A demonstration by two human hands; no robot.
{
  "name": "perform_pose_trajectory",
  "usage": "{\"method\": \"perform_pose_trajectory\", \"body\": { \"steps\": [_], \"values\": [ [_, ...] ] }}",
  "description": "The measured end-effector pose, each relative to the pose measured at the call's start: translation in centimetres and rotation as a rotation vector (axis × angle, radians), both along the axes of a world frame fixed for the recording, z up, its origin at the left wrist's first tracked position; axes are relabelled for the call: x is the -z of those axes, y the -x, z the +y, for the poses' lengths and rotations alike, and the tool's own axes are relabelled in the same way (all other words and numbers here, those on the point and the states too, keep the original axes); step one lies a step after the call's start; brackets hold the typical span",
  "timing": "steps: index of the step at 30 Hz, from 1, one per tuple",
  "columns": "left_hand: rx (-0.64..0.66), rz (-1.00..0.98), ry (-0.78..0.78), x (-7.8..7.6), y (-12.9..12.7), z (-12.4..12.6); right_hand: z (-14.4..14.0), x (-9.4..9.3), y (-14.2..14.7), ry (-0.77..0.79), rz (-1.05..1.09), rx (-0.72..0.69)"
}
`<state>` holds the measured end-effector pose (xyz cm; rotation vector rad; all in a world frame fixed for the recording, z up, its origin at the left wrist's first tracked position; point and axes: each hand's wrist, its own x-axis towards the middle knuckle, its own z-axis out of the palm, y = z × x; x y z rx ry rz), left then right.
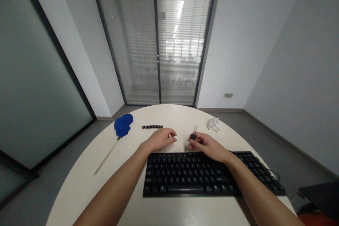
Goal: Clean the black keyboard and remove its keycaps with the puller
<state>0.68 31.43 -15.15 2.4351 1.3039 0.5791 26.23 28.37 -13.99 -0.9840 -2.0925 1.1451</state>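
Black keycap (pixel 193 136) pinched in my right hand (pixel 209 146) beyond the keyboard (pixel 185 176); my left hand (pixel 160 139) hovers loosely curled, holding nothing.

Office meeting room: glass partitions (pixel 39 88), blinds (pixel 156 39), round table (pixel 84 180), keyboard (pixel 196 174).

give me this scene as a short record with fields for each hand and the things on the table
left hand: left hand loosely curled above the keyboard, holding nothing I can see
right hand: right hand pinching a small black keycap
key row: removed keys lined up beyond the left hand
tool: wire key puller lying just beyond the keycap
duster: blue duster at far left
tissue: crumpled tissue at far right
surface: round white table
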Motion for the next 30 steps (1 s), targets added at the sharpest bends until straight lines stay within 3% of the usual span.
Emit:
{"method": "perform_pose_trajectory", "body": {
  "steps": [4, 11, 18, 30],
  "values": [
    [0.134, 0.039, 0.163, -1.2, -1.0, -2.4, -0.5, -0.6, 0.0, -0.073, -0.100, -0.037],
    [0.112, 0.063, 0.160, -1.0, -2.6, -5.2, -0.7, -1.0, 0.0, -0.172, -0.263, -0.037],
    [0.125, 0.015, 0.054, 0.7, -3.9, -5.3, -0.6, -1.0, -0.1, -0.181, -0.277, -0.001],
    [0.116, -0.001, 0.059, 0.9, -3.9, -5.2, -0.1, -0.4, -0.6, -0.084, -0.170, -0.048]
  ]
}}
